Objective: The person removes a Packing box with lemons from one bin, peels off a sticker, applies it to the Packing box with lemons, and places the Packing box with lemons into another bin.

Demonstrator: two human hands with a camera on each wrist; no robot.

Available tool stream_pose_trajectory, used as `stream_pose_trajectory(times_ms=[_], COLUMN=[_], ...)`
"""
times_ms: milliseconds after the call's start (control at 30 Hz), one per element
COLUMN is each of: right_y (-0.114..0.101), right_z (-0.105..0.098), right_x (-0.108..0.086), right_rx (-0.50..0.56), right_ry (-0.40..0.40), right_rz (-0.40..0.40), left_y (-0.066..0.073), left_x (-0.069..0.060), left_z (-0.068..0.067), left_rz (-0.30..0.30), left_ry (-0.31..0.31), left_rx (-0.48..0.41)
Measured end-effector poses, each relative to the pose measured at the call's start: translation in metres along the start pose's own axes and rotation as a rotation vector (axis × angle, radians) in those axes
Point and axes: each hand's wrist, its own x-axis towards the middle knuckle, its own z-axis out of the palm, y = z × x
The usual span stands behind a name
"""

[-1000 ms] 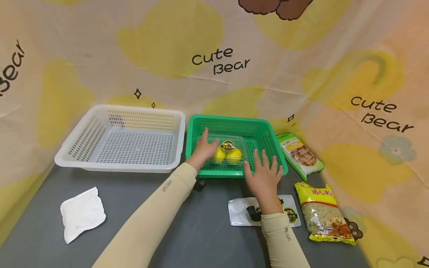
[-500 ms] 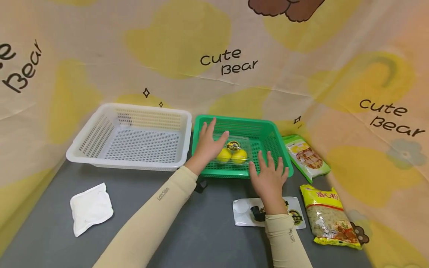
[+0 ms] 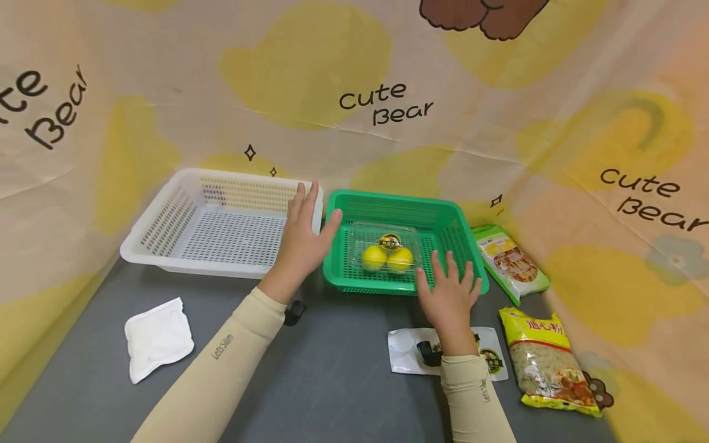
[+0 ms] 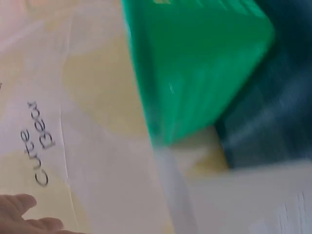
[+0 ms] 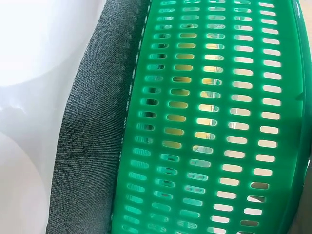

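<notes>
In the head view a clear plastic box of yellow fruit (image 3: 388, 255) lies inside the green basket (image 3: 354, 286). My left hand (image 3: 303, 246), fingers spread and holding nothing, hovers in front of the right side of the white basket (image 3: 221, 271), near the gap between the two baskets. At the green basket's front right rim, my right hand (image 3: 447, 301) has its fingers spread; whether it touches the rim cannot be told. The right wrist view is filled by the green basket's slotted wall (image 5: 209, 122). Part of my left hand (image 4: 24, 217) enters the left wrist view's lower corner.
A white pouch (image 3: 159, 339) lies at the left of the grey table (image 3: 332, 381). Under my right forearm is a flat white packet (image 3: 407, 351). A green snack bag (image 3: 512, 264) and a yellow pasta bag (image 3: 548, 360) lie on the right, beside the printed cloth (image 3: 598, 277).
My left hand has moved left, from over the green basket and fruit box to the white basket's right side. The right hand stays by the green rim. The head view has shifted slightly left.
</notes>
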Motion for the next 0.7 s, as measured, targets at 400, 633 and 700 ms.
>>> stream_pose_trajectory(times_ms=[400, 633, 700], right_y=[0.005, 0.006, 0.006], right_z=[0.0, 0.003, 0.003], right_x=[0.002, 0.003, 0.004], right_rx=[0.026, 0.042, 0.046], right_ry=[0.006, 0.022, 0.027], right_rz=[0.014, 0.009, 0.005], left_y=[-0.036, -0.057, -0.063], left_x=[-0.032, -0.058, -0.066], left_z=[-0.029, -0.036, -0.037], left_rz=[0.025, 0.096, 0.121], left_ry=[0.128, 0.166, 0.168], left_rx=[0.293, 0.43, 0.458])
